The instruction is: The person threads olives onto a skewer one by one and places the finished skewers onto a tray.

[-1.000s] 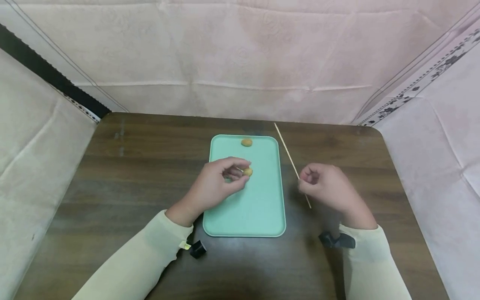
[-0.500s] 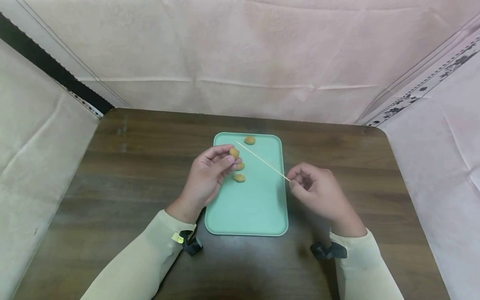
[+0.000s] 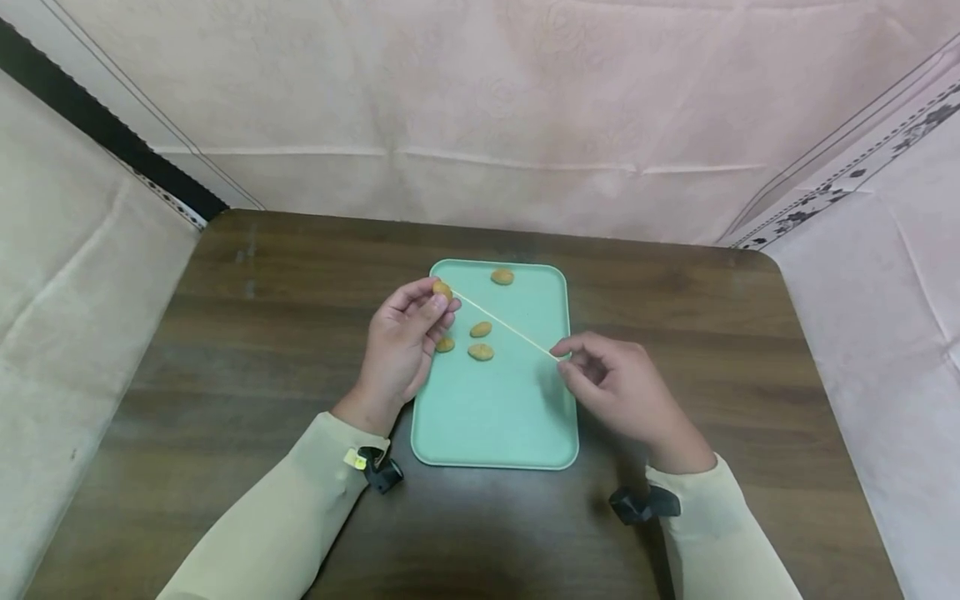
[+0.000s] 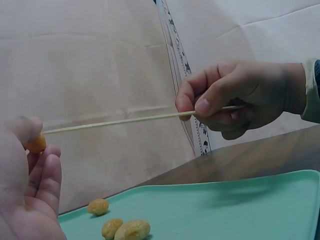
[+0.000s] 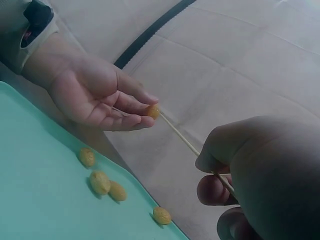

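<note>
My left hand [image 3: 397, 350] pinches a small yellow-brown oval fruit [image 3: 442, 289] between thumb and fingertips, above the tray's far left corner. In my right hand [image 3: 618, 387] a thin wooden skewer [image 3: 506, 327] is pinched near its rear end. It slants up to the left, and its tip meets the held fruit [image 5: 152, 111] in the right wrist view. Whether the tip has pierced the fruit, I cannot tell. Several similar fruits lie on the mint-green tray [image 3: 495, 425]: one fruit [image 3: 502, 276] at the far edge, others, like this wrinkled one [image 4: 132, 230], near the left side.
The tray rests on a dark wooden table [image 3: 300, 333] with rounded far corners. Pale cloth walls [image 3: 525, 108] enclose the table at the back and sides. Black wrist cameras, such as the one on the right sleeve [image 3: 645, 504], sit at both cuffs.
The left hand has lifted a fruit and moved left and away, uncovering fruits on the tray. The right hand has moved left, swinging the skewer from steep to slanting until its tip met the fruit.
</note>
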`<state>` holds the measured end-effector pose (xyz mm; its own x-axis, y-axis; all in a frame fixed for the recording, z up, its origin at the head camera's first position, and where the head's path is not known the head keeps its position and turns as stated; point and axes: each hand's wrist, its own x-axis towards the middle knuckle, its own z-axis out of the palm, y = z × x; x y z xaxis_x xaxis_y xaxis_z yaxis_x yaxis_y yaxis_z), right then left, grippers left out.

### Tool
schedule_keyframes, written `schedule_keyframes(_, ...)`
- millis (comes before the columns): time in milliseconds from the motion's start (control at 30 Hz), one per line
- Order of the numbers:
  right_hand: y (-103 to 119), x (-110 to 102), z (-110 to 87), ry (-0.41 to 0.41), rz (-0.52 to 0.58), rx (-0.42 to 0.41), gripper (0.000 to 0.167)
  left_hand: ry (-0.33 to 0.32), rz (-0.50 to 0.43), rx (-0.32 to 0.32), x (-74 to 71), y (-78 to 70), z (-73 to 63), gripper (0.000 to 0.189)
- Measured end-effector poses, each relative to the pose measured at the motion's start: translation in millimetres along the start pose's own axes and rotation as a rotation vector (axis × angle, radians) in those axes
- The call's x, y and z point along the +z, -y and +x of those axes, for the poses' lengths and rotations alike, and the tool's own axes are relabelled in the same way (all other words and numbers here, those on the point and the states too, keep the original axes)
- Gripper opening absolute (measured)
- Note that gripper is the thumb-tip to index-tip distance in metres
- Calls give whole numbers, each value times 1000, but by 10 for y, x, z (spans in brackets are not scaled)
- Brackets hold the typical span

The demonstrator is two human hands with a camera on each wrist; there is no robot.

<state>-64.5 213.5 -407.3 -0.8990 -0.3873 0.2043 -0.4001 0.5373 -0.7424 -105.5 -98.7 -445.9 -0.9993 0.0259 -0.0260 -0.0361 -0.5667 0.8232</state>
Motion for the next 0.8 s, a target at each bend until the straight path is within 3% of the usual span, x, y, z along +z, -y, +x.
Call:
schedule_keyframes(200, 6, 0, -1, -8, -3, -6, 21, 13, -9, 42, -25, 18, 6, 23)
schedule_keyframes(400, 6, 2, 3, -15, -9, -16, 19, 3, 23, 71, -38, 35, 13, 39)
schedule_keyframes(600, 2, 10, 2, -18, -18, -23, 20, -6, 48, 114, -49, 51, 9, 25)
schedule_keyframes(800, 9, 7, -2, -14, -34, -20, 20, -58, 155, 175, -61, 89, 7, 28)
